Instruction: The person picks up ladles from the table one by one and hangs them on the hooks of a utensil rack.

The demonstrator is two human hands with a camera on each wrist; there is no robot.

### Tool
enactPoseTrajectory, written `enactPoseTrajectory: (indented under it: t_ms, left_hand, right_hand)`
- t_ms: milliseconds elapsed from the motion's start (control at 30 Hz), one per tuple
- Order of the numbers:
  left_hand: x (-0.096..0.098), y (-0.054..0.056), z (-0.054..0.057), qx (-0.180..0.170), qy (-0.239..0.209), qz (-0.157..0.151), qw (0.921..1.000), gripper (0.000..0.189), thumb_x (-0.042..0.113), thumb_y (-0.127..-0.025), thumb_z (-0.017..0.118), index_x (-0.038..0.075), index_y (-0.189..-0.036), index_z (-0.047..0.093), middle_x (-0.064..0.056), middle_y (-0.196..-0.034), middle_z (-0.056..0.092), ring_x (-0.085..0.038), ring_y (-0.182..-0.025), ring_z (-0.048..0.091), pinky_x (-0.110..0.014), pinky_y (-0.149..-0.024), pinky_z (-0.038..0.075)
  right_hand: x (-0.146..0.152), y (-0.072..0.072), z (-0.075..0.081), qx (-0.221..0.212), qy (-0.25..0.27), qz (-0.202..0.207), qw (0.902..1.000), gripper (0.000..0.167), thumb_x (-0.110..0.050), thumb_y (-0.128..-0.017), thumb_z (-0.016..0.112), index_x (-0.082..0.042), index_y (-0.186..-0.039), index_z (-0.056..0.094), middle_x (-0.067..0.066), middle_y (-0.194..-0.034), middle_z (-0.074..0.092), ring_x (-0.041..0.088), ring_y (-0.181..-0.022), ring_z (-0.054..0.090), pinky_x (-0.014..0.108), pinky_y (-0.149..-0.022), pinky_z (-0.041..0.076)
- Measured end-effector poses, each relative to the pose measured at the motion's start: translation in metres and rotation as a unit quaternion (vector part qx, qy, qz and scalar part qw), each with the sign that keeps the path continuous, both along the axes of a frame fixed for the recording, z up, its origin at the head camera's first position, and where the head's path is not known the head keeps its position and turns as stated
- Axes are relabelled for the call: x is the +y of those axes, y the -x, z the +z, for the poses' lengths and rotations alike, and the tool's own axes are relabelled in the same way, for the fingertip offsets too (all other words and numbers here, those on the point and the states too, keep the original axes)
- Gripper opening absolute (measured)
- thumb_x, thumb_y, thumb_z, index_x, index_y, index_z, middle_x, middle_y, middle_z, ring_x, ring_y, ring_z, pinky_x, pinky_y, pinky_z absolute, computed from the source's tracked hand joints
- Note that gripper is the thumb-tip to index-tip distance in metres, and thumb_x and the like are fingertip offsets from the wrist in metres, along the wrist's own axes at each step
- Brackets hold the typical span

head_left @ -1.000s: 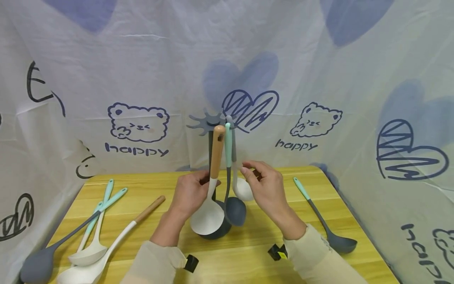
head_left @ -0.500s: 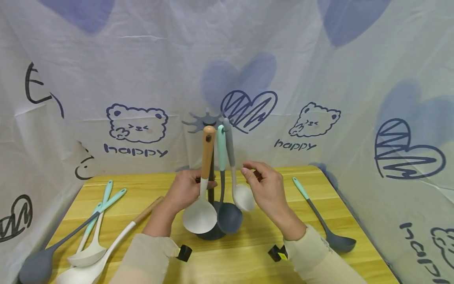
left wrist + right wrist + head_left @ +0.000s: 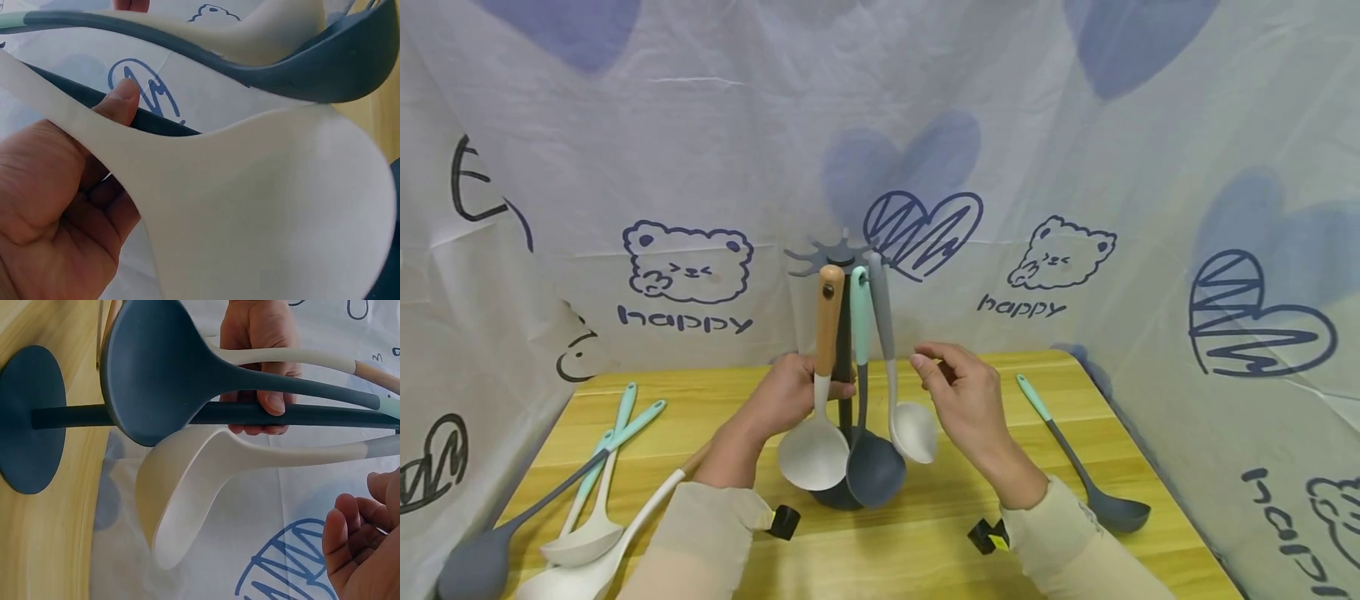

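A dark utensil stand with a spoked top (image 3: 820, 260), thin pole (image 3: 337, 417) and round base (image 3: 31, 450) stands on the table. My left hand (image 3: 782, 396) grips its pole, thumb across it. From the spokes hang a white ladle (image 3: 812, 454) with a wooden handle, a dark ladle (image 3: 876, 471) with a mint handle, and a white ladle (image 3: 917, 429) with a grey handle. In the left wrist view the wood-handled ladle partly hides that hand. Right of the stand, my right hand (image 3: 966, 400) hovers with loosely bent fingers, holding nothing, apart from the grey-handled ladle.
At the left of the wooden table (image 3: 1000, 558) several utensils overlap, among them a dark one (image 3: 475, 558) with a mint handle and a white one (image 3: 640, 517) with a wooden handle. A dark ladle (image 3: 1112, 508) lies at the right. A printed curtain (image 3: 775, 167) surrounds the table.
The stand has turned: the wood- and mint-handled ladles have swung left, and the grey-handled ladle has come forward. My left hand has shifted left with the pole; my right hand has barely moved.
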State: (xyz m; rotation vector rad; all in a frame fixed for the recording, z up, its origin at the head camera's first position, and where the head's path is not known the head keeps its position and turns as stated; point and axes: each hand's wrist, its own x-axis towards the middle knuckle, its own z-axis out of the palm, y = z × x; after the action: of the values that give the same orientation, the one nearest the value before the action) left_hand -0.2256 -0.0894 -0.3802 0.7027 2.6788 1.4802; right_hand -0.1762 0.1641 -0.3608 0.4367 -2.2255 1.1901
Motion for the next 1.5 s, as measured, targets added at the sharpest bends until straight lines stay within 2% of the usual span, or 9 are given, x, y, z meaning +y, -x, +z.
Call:
enactPoseTrajectory:
  t_ms: [400, 600, 800, 967, 1100, 1233, 1333, 1433, 1500]
  left_hand:
    - [-0.004, 0.002, -0.007, -0.098, -0.080, 0.039, 0.9912, 0.020, 0.020, -0.089, 0.086, 0.010, -0.106, 0.083, -0.006, -0.105, 0.080, -0.026, -0.105, 0.072, -0.039, -0.089, 0.054]
    - [-0.004, -0.001, -0.008, -0.097, -0.118, 0.026, 0.9879, 0.025, 0.017, -0.090, 0.085, 0.006, -0.113, 0.082, -0.011, -0.112, 0.079, -0.027, -0.106, 0.075, -0.042, -0.095, 0.058]
    - [-0.004, -0.003, -0.010, -0.105, -0.153, 0.015, 0.9826, 0.025, 0.016, -0.101, 0.073, 0.001, -0.120, 0.078, -0.019, -0.125, 0.073, -0.033, -0.111, 0.075, -0.047, -0.099, 0.060]
    - [-0.005, -0.012, -0.008, -0.082, -0.193, 0.042, 0.9769, 0.036, 0.024, -0.113, 0.053, -0.003, -0.125, 0.074, -0.023, -0.128, 0.071, -0.037, -0.113, 0.073, -0.042, -0.099, 0.060]
    - [-0.005, -0.025, -0.004, -0.039, -0.234, 0.094, 0.9669, 0.045, 0.031, -0.115, 0.045, -0.002, -0.126, 0.073, -0.022, -0.121, 0.075, -0.024, -0.107, 0.075, -0.030, -0.094, 0.060]
    - [-0.004, -0.040, -0.001, -0.002, -0.224, 0.126, 0.9663, 0.032, 0.025, -0.108, 0.062, 0.002, -0.127, 0.073, -0.016, -0.119, 0.074, -0.012, -0.103, 0.069, -0.023, -0.091, 0.057]
    - [-0.003, -0.051, -0.002, 0.025, -0.193, 0.143, 0.9704, 0.032, 0.019, -0.097, 0.079, 0.007, -0.126, 0.072, -0.010, -0.115, 0.073, -0.014, -0.103, 0.066, -0.032, -0.094, 0.057]
    - [0.001, -0.059, -0.004, 0.080, -0.158, 0.163, 0.9706, 0.036, 0.021, -0.089, 0.087, 0.011, -0.120, 0.072, -0.004, -0.110, 0.072, -0.018, -0.104, 0.067, -0.040, -0.096, 0.057]
    - [0.004, -0.063, -0.005, 0.129, -0.142, 0.182, 0.9645, 0.033, 0.022, -0.087, 0.089, 0.011, -0.114, 0.073, -0.002, -0.106, 0.073, -0.020, -0.101, 0.068, -0.039, -0.092, 0.059]
  right_hand:
    - [0.022, 0.006, -0.018, -0.014, -0.022, -0.035, 0.9991, 0.020, -0.020, -0.102, 0.073, -0.004, -0.113, 0.079, 0.005, -0.085, 0.073, 0.015, -0.068, 0.064, 0.024, -0.057, 0.051]
    - [0.044, 0.012, -0.037, -0.040, -0.051, -0.076, 0.9950, 0.021, -0.020, -0.103, 0.072, -0.004, -0.113, 0.079, 0.010, -0.095, 0.077, 0.019, -0.075, 0.067, 0.025, -0.062, 0.053]
    - [0.060, 0.018, -0.055, -0.069, -0.079, -0.105, 0.9889, 0.022, -0.025, -0.104, 0.070, -0.006, -0.113, 0.079, 0.010, -0.100, 0.078, 0.021, -0.081, 0.068, 0.031, -0.067, 0.054]
    - [0.070, 0.020, -0.064, -0.077, -0.088, -0.118, 0.9861, 0.022, -0.025, -0.104, 0.071, -0.006, -0.112, 0.079, 0.010, -0.098, 0.078, 0.020, -0.078, 0.065, 0.031, -0.067, 0.052]
    - [0.078, 0.022, -0.068, -0.081, -0.102, -0.122, 0.9840, 0.024, -0.026, -0.105, 0.069, -0.006, -0.113, 0.079, 0.010, -0.097, 0.078, 0.020, -0.077, 0.066, 0.034, -0.067, 0.053]
    - [0.085, 0.023, -0.073, -0.084, -0.111, -0.132, 0.9813, 0.024, -0.026, -0.104, 0.070, -0.006, -0.112, 0.079, 0.012, -0.098, 0.078, 0.023, -0.079, 0.068, 0.038, -0.067, 0.054]
    - [0.090, 0.024, -0.077, -0.091, -0.122, -0.143, 0.9779, 0.024, -0.026, -0.104, 0.070, -0.004, -0.112, 0.079, 0.013, -0.096, 0.078, 0.024, -0.077, 0.069, 0.040, -0.065, 0.055]
    - [0.097, 0.026, -0.082, -0.094, -0.146, -0.157, 0.9722, 0.024, -0.024, -0.104, 0.071, -0.002, -0.111, 0.079, 0.015, -0.095, 0.078, 0.028, -0.076, 0.071, 0.044, -0.065, 0.057]
    - [0.102, 0.028, -0.085, -0.100, -0.165, -0.168, 0.9667, 0.024, -0.022, -0.104, 0.070, -0.001, -0.111, 0.078, 0.016, -0.097, 0.078, 0.030, -0.078, 0.072, 0.047, -0.066, 0.058]
